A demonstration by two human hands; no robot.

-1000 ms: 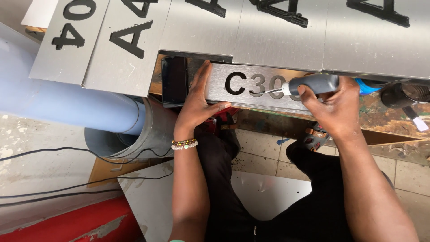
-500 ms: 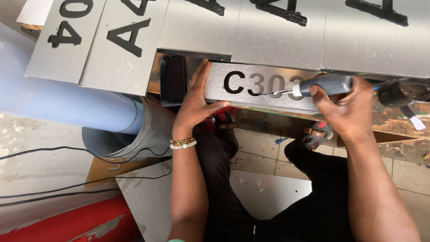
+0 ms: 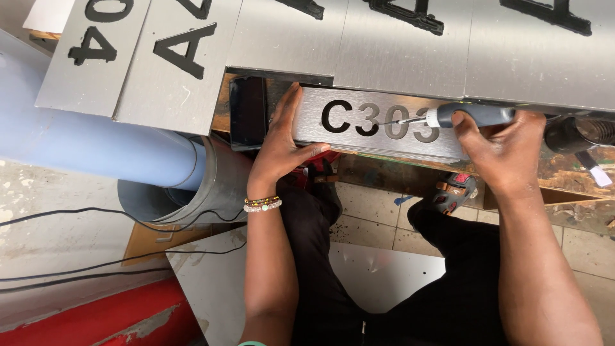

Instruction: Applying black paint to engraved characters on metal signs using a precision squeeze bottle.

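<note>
Head view shows our left hand (image 3: 282,150) pressed flat, fingers spread open, on the left end of the small brushed-metal sign plate with dark characters (image 3: 378,125) at the table's edge — pinning it. Our right hand (image 3: 506,150) grips the grey pen-shaped rotary tool (image 3: 471,115), wrist bent inward — tip touching a character.

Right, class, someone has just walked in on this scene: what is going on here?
A seated person is working on a small brushed-metal sign plate with black characters. The left hand presses flat on the plate's left end, holding it on the workbench edge. The right hand grips a grey pen-shaped tool, its fine tip touching the middle characters. Some characters are black, others look pale grey. Larger lettered metal sheets lie above, and a blue pipe sits to the left.
</note>
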